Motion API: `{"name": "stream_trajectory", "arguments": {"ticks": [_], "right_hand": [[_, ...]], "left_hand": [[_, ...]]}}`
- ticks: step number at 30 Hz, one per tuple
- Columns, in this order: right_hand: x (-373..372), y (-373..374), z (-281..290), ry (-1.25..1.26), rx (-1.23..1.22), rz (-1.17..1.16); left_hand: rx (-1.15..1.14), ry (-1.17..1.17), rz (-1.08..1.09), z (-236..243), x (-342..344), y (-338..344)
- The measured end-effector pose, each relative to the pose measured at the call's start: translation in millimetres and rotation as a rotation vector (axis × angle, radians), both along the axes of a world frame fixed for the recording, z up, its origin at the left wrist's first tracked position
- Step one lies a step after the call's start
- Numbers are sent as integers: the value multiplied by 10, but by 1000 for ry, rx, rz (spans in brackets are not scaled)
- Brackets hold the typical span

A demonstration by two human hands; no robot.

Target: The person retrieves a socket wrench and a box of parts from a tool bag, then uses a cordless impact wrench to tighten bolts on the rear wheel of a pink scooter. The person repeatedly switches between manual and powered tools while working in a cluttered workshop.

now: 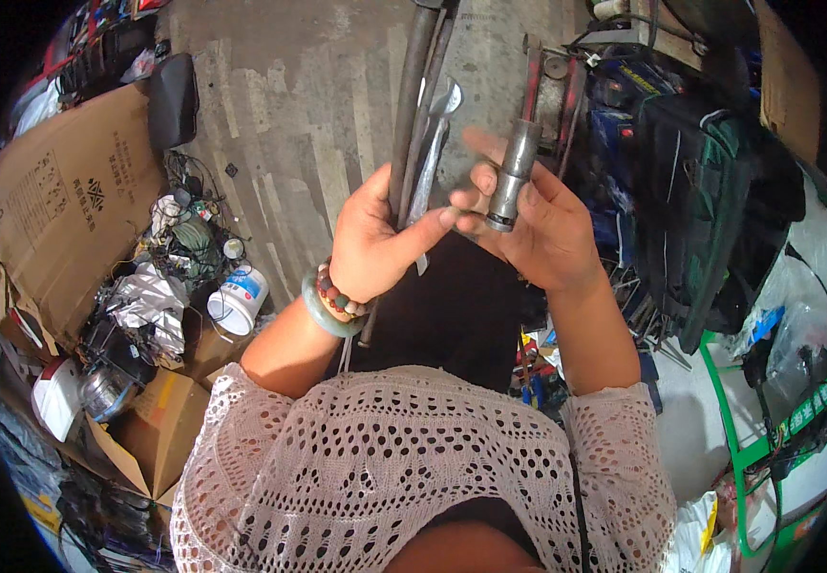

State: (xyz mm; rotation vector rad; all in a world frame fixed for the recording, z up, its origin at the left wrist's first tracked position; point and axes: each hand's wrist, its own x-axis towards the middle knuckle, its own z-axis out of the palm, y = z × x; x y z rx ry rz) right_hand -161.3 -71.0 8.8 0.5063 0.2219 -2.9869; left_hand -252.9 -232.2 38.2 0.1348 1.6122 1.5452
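Note:
My left hand [375, 239] grips a bundle of long dark metal bars [407, 115] and a silver wrench [426, 172], all pointing away from me. A beaded bracelet and a pale bangle circle that wrist. Just to the right, my right hand [533, 220] holds a short steel cylinder [514, 175], like a socket, upright between thumb and fingers, with some fingers raised. The far fingertips are blurred. Behind the cylinder stands a red and grey metal tool [555, 86], partly hidden by it.
Cardboard [70, 191], tangled wires, a white tub [238, 301] and an open box [156, 430] crowd the left. Black and green bags [710, 210], loose metal rods and a green-framed white board [729, 401] fill the right. Striped grey concrete floor [289, 105] lies ahead.

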Motion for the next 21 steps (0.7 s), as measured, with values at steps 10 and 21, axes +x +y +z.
{"name": "stream_trajectory", "arguments": {"ticks": [10,21], "right_hand": [[82,-70,57,51,49,-101],[76,-74,137,47,-14,-184]], "left_hand": [[8,-33,22,265,-22,167],[75,-3,-31,211,53,100]]}}
